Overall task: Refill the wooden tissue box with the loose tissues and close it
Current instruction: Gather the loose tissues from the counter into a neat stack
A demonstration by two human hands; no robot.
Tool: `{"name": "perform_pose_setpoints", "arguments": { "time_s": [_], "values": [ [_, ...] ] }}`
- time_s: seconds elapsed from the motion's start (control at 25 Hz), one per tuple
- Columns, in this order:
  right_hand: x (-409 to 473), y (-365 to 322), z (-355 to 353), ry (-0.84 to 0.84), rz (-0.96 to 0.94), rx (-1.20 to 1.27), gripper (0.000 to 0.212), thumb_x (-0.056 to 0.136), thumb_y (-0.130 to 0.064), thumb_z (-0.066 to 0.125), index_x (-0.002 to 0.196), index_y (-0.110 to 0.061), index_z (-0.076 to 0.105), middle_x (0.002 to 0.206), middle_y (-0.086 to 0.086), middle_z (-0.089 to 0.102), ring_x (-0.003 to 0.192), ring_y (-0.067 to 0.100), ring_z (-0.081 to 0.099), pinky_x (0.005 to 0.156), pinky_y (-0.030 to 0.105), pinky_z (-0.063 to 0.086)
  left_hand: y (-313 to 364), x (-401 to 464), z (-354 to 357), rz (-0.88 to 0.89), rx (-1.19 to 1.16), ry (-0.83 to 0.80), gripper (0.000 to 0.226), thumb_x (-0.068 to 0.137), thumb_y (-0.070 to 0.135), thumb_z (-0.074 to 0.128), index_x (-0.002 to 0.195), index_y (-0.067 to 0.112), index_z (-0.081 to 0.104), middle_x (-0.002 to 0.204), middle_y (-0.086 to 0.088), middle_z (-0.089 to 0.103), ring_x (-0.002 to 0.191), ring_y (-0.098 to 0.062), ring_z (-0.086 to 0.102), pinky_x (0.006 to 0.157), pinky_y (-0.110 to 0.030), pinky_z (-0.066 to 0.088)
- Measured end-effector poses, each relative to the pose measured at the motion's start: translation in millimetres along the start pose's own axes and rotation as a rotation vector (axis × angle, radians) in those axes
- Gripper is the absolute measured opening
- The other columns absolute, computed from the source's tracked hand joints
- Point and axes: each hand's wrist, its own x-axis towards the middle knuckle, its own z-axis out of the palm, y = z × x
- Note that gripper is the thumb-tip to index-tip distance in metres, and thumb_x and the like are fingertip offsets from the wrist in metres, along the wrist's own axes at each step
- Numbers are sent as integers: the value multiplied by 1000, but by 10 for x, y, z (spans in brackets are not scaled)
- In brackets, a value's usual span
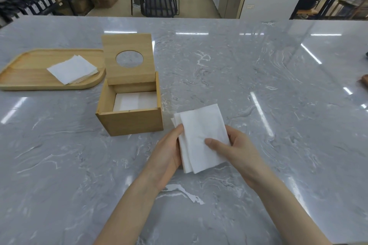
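Item 1: wooden tissue box (130, 121), left of centre in the frame, standing on the grey marble table (258, 85). Its lid (128, 58), with 1 round hole, stands raised at the far edge, so the box is open. White tissues (135, 101) already lie flat inside, well below the rim.

Item 2: folded stack of tissues (201, 137), lower centre, just right of the box and apart from it. Held between 2 hands. Left hand (169, 155) cups the stack's left edge, fingers curled under it. Right hand (239, 153) grasps the right side, thumb pressed flat on top. Both hands are closed on this stack.

Item 3: wooden tray (23, 77), upper left, touching or just beside the box; which cannot be told. It carries 1 further stack of tissues (72, 68), untouched.

Step in hand, as judged: squaring up a stack before loading. Task partly done; box part-filled, tray not yet cleared, lid not yet shut.

Next move calls for: carrying the stack up and left over the opening, keeping it flat and aligned with the walls, lowering it onto the tissues within.
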Motion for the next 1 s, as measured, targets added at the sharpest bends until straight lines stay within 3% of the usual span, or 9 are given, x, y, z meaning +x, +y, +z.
{"name": "perform_pose_setpoints", "arguments": {
  "time_s": [0.12, 0.24, 0.44, 0.52, 0.68, 0.76, 0.88, 1.0],
  "values": [
    [-1, 24, 38, -5, -6, 0, 14, 80, -14, 66, 83, -28, 63, 84, -11, 69, 66, -7, 63, 58, 10, 50, -19, 19, 1, 9, -28, -14, 38, 93, 38, 34, 117, 20, 58, 115, -4, 67, 105, -17, 64, 90, -37, 50],
    [-5, 35, 64, 29, -19, -40, 13, 79, -17, 66, 83, -28, 61, 82, -11, 68, 62, -10, 61, 52, 6, 47, -27, 1, 1, 30, -37, -30, 29, 91, 34, 41, 106, 21, 62, 107, -2, 71, 100, -16, 66, 85, -34, 54],
    [-27, 42, 106, 64, -34, -77, 14, 80, -15, 65, 86, -25, 58, 81, -12, 64, 59, -14, 59, 49, 4, 44, -70, -34, 13, 81, 156, 59, 16, 92, 15, 46, 96, 21, 61, 103, -3, 70, 95, -16, 66, 80, -30, 54],
    [-45, 34, 110, 70, -39, -112, 9, 82, -18, 63, 90, -20, 58, 81, -11, 64, 60, -11, 58, 52, 6, 45, -58, -53, 32, 89, 173, 64, 18, 93, 15, 45, 93, 22, 62, 100, 0, 71, 94, -15, 66, 82, -30, 54],
    [-71, -62, 23, 39, 22, -94, 16, 89, -28, 51, 88, -16, 62, 80, -1, 66, 74, 11, 58, 68, 25, 46, 9, -106, 34, 135, 148, 57, 21, 93, 15, 44, 90, 23, 63, 84, 11, 75, 87, -8, 69, 77, -26, 55],
    [-62, -127, -33, 59, 17, -58, 19, 90, -27, 49, 92, -14, 64, 87, 6, 68, 81, 14, 60, 73, 28, 52, 95, -140, 6, 162, 77, 35, 20, 92, 14, 44, 93, 22, 63, 87, 11, 75, 88, -7, 68, 75, -23, 56],
    [-55, -197, -8, 11, 14, 38, 26, 88, -28, 54, 111, -16, 59, 105, -1, 68, 92, 8, 63, 78, 17, 53, 271, -211, -58, 203, -62, -12, 21, 91, 14, 44, 99, 20, 63, 97, 6, 75, 96, -11, 67, 76, -23, 57],
    [-51, -232, 147, -143, 78, 163, 34, 85, -30, 56, 115, -17, 58, 114, 1, 68, 105, 13, 63, 94, 30, 51, 400, -288, -92, 236, -157, -41, 24, 91, 14, 43, 103, 20, 63, 104, 3, 73, 101, -14, 66, 78, -26, 57]
  ]
}}
